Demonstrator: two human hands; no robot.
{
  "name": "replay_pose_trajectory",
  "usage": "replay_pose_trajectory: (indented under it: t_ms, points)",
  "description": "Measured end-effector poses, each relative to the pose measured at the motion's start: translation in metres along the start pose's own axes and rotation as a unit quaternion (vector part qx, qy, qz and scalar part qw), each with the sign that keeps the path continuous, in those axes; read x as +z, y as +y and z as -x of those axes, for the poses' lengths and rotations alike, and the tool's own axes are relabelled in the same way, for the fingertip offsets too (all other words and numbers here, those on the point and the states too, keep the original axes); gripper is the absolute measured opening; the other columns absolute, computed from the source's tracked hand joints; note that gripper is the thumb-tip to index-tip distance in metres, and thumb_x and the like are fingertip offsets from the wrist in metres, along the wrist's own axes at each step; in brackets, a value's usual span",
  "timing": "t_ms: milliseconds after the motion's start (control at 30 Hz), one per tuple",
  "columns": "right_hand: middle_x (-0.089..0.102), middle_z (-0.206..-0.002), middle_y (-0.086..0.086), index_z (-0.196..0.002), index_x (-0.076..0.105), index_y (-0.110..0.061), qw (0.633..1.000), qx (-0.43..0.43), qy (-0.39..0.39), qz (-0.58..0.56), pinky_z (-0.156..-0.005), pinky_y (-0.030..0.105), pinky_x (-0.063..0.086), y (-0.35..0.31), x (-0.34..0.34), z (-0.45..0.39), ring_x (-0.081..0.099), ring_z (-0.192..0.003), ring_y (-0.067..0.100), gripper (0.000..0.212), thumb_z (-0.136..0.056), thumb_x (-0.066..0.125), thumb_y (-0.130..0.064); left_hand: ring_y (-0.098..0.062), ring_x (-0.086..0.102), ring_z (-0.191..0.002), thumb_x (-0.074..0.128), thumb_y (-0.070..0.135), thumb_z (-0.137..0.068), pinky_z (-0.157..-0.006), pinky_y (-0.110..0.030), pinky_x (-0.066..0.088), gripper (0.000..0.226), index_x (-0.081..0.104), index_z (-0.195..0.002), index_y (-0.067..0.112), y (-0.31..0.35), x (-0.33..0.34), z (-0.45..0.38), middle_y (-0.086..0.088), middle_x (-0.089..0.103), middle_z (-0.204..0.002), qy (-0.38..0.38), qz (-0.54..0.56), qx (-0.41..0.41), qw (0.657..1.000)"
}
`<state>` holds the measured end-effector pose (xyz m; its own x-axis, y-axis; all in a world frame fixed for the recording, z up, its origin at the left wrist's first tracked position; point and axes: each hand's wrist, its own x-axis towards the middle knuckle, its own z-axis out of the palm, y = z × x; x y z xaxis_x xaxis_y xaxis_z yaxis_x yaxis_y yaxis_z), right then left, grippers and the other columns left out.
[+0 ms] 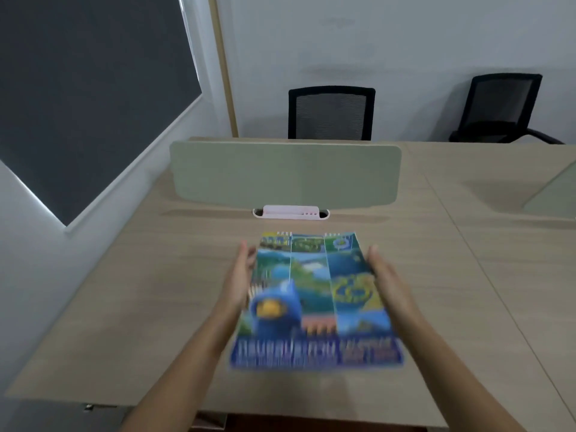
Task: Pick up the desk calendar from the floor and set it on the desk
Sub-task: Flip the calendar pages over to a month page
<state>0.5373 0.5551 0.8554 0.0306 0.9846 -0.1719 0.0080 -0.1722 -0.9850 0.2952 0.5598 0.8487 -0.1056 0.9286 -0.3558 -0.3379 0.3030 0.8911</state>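
Observation:
The desk calendar (314, 300), a spiral-bound stand with a blue and green printed cover, is over the light wood desk (140, 307), its spiral edge pointing away from me. It is motion-blurred. My left hand (240, 275) presses flat against its left edge and my right hand (386, 275) against its right edge, so both hands hold it between them. A shadow lies under its near edge; I cannot tell whether it touches the desk.
A pale green divider screen (285, 174) stands across the desk behind the calendar, with a pink cable tray (291, 212) at its foot. Two black mesh chairs (332, 113) (498, 107) stand beyond. A dark window (78, 88) is at the left.

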Motion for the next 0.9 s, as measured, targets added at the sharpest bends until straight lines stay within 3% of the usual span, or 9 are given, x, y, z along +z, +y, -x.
replay_pose_trajectory:
  t_ms: [67,133,300,433,567,667,700,800,900]
  points:
    - [0.064,-0.128,-0.003,-0.1,0.072,-0.031,0.999,-0.033,-0.008,0.018,-0.106,0.033,0.04,-0.022,-0.004,-0.017,0.051,-0.126,0.008,0.06,-0.088,0.027,-0.068,-0.019,0.039,-0.13,0.007,0.066,-0.09,-0.108,-0.045,0.023,0.083,0.068,-0.11,0.014,0.027,-0.002,-0.013,-0.001,0.055,-0.138,-0.069,-0.021,0.013,0.997]
    - [0.049,-0.144,-0.003,-0.109,0.068,-0.035,0.997,-0.05,-0.02,0.054,-0.112,0.041,0.031,-0.033,0.001,-0.032,0.038,-0.135,0.015,0.065,-0.088,0.016,-0.068,-0.017,0.035,-0.135,-0.004,0.07,-0.085,-0.114,-0.052,0.004,0.093,0.072,-0.1,0.019,0.04,0.001,-0.025,0.0,0.052,-0.143,-0.075,-0.06,0.017,0.995]
    - [0.036,-0.153,-0.009,-0.137,0.041,-0.043,0.993,-0.035,-0.051,0.102,-0.117,0.045,0.027,-0.014,0.005,-0.053,0.032,-0.141,0.015,0.054,-0.091,0.022,-0.063,-0.025,0.056,-0.112,0.014,0.06,-0.094,-0.098,-0.042,0.04,0.063,0.058,-0.097,0.016,0.028,0.013,-0.037,-0.009,0.058,-0.131,-0.003,-0.002,0.017,1.0]
    - [0.044,-0.143,-0.008,-0.143,0.034,-0.032,0.991,-0.015,-0.023,0.13,-0.103,0.037,0.038,0.027,0.008,-0.034,0.043,-0.124,0.011,0.047,-0.098,0.029,-0.045,-0.02,0.053,-0.122,0.024,0.043,-0.1,-0.105,-0.036,0.038,0.05,0.052,-0.128,0.011,-0.012,0.008,-0.029,0.001,0.055,-0.134,0.016,-0.035,0.013,0.999]
    - [0.049,-0.142,0.003,-0.142,0.04,-0.018,0.986,0.015,0.012,0.166,-0.105,0.037,0.041,0.066,0.017,-0.01,0.046,-0.131,0.022,0.046,-0.098,0.038,-0.032,-0.013,0.066,-0.104,0.035,0.043,-0.093,-0.092,-0.03,0.05,0.039,0.068,-0.101,0.024,-0.049,0.006,-0.015,0.005,0.071,-0.109,0.007,-0.153,0.024,0.988]
    - [0.052,-0.136,0.0,-0.141,0.039,-0.017,0.986,0.007,0.017,0.164,-0.097,0.033,0.044,0.07,0.019,-0.004,0.048,-0.124,0.017,0.043,-0.098,0.039,-0.025,0.009,0.067,-0.092,0.032,0.037,-0.099,-0.071,-0.008,0.052,0.038,0.061,-0.12,0.026,-0.062,0.005,-0.012,0.008,0.069,-0.115,0.006,-0.182,0.056,0.982]
    - [0.052,-0.133,-0.003,-0.141,0.039,-0.018,0.986,0.002,0.018,0.165,-0.097,0.033,0.044,0.068,0.02,-0.004,0.047,-0.124,0.016,0.043,-0.098,0.04,-0.024,0.01,0.064,-0.1,0.032,0.04,-0.099,-0.079,-0.008,0.051,0.04,0.057,-0.128,0.028,-0.065,0.005,-0.012,0.01,0.065,-0.122,0.003,-0.191,0.067,0.979]
    - [0.047,-0.132,-0.01,-0.142,0.035,-0.02,0.985,-0.009,0.022,0.172,-0.099,0.031,0.042,0.065,0.021,-0.006,0.044,-0.123,0.01,0.046,-0.097,0.042,-0.023,-0.008,0.052,-0.128,0.035,0.057,-0.088,-0.11,-0.038,0.042,0.054,0.044,-0.138,0.038,-0.074,0.004,-0.012,0.007,0.052,-0.141,0.006,-0.24,0.087,0.967]
    - [0.05,-0.14,0.001,-0.14,0.04,-0.022,0.977,-0.006,0.035,0.208,-0.106,0.04,0.042,0.071,0.019,-0.01,0.045,-0.13,0.019,0.048,-0.093,0.043,-0.03,-0.011,0.039,-0.139,0.034,0.062,-0.083,-0.117,-0.044,0.031,0.065,0.034,-0.144,0.04,-0.084,0.003,-0.015,0.007,0.041,-0.15,0.033,-0.269,0.067,0.96]
